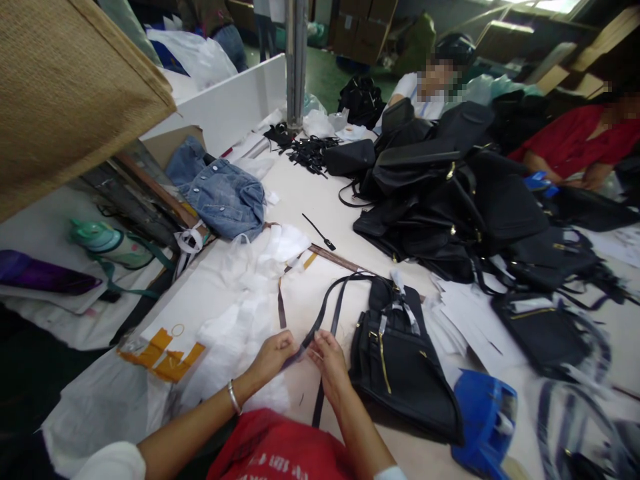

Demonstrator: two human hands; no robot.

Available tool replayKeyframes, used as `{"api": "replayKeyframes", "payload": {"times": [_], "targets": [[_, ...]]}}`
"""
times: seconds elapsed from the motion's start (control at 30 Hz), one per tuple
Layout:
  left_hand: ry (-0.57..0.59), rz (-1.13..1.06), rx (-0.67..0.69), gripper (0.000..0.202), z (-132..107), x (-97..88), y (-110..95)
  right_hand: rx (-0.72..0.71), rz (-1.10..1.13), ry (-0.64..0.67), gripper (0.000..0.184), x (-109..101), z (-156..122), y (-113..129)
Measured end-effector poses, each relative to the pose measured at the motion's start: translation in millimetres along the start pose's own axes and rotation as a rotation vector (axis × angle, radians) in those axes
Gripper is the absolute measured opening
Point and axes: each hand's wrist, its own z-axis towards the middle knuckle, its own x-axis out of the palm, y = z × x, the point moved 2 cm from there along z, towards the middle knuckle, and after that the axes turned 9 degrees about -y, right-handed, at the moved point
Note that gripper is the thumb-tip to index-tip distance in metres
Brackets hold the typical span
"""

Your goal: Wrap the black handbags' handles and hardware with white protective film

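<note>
Our left fingers and right fingers pinch a black strap, lower centre; probably straightening, next needing steadiness.

Head camera: I watch through one view, worn on the person's head, facing forward and down over the table.
Black bag: my landmark; I see it from above, at close range.
Hands: left hand and right hand reach in from the wearer's side, left of the bag, near my lens.
Metal pole: past the bag, my view runs out to this post, well beyond.
Burlap: cloth crowds my view, far left of the bag.
</note>
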Motion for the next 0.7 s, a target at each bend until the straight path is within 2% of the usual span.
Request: {"api": "replayKeyframes", "payload": {"times": [0.17,0.33,0.47,0.57,0.63,0.7], "targets": [[-0.004,0.04,0.037,0.028,14.2,9.6,-7.4,-0.034,0.003,0.038,0.032,0.0,3.1,-3.5],[-0.001,0.056,0.144,0.024,33.7,21.4,-5.3,-0.06,-0.124,-0.039,0.046,-6.8,5.8,-17.7],[0.006,0.076,0.174,0.022,45.0,28.9,-4.4,-0.14,-0.249,0.032,0.04,3.1,14.3,-26.9],[-0.052,0.115,0.244,0.018,35.5,18.0,-8.9,-0.162,-0.255,0.016,0.035,8.4,26.3,-24.0],[-0.143,0.236,0.383,0.023,17.4,1.5,-8.8,-0.197,-0.257,-0.042,0.036,6.3,33.5,-20.4],[-0.15,0.434,0.524,0.023,-5.8,-16.7,1.0,-0.23,-0.285,-0.101,0.036,-0.9,35.4,-21.6]]}}
